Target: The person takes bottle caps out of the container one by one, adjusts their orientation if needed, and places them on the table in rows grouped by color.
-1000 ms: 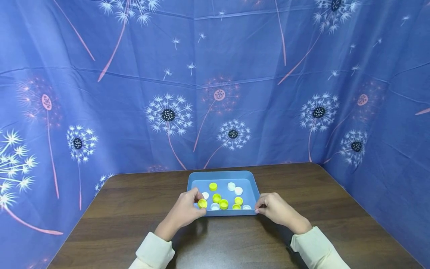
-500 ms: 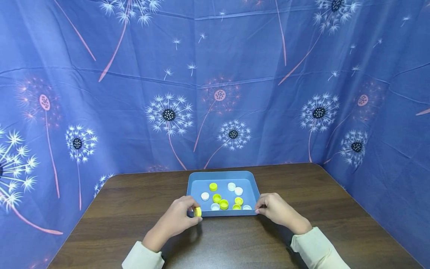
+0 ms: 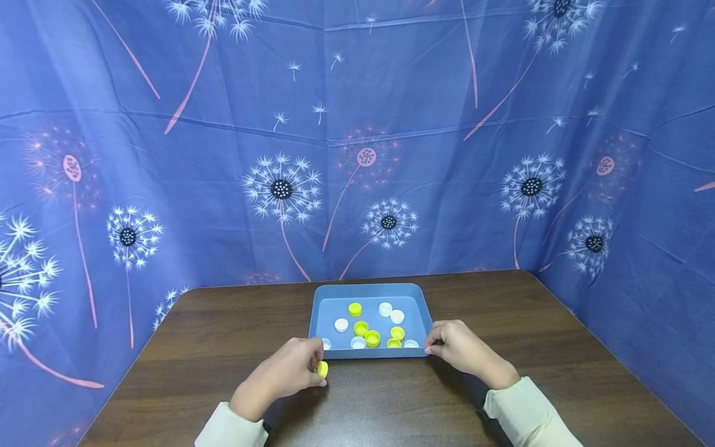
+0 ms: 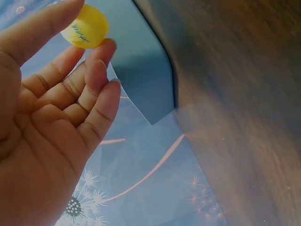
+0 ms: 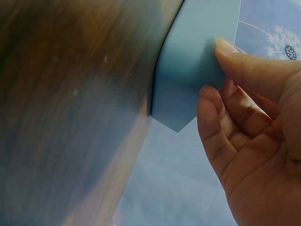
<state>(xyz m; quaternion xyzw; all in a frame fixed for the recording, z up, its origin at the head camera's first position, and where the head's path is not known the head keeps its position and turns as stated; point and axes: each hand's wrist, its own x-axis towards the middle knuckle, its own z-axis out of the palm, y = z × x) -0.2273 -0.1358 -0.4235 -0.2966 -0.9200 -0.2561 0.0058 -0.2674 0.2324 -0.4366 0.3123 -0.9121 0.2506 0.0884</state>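
My left hand pinches a yellow bottle cap between thumb and fingers, in front of the left front corner of a blue tray. Dark handwriting marks the face of this cap in the left wrist view. At the tray's right front corner, my right hand grips the wall with thumb and fingertips; the right wrist view shows the thumb on the outer side of the tray. Inside lie several yellow caps and several white caps. A white cap is partly hidden by the left hand.
The tray stands on a brown wooden table, toward its back edge. Behind and at both sides hangs a blue curtain printed with dandelions. Bare wood extends left, right and in front of the tray.
My left hand has carried the yellow cap from inside the tray over the front wall, toward me and left. A white cap at the left front corner has come into view. My right hand stays put.
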